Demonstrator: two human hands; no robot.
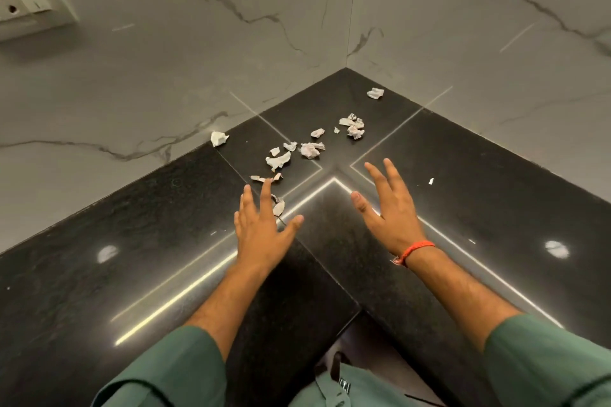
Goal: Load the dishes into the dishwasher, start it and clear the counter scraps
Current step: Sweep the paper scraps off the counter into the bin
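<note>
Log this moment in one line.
step: clear scraps | left hand: open, over scraps | right hand: open, empty | counter: scraps uncollected

Head view, steeply down onto counter corner (pixel 344 76)

Black speckled stone countertop (pixel 148 241) running into corner, L-shaped, polished surface reflecting ceiling lights. Crumpled paper scraps (pixel 310 149) lying scattered directly on it, trailing from near front toward corner. One crumpled scrap (pixel 218 138) sitting against left wall edge. Another scrap (pixel 375 93) lying deepest, near corner, apart from cluster. Small cluster (pixel 354 126) resting between it and middle scraps. Tiny white fragment (pixel 431 181) lying alone on right run, well apart from rest.
</note>
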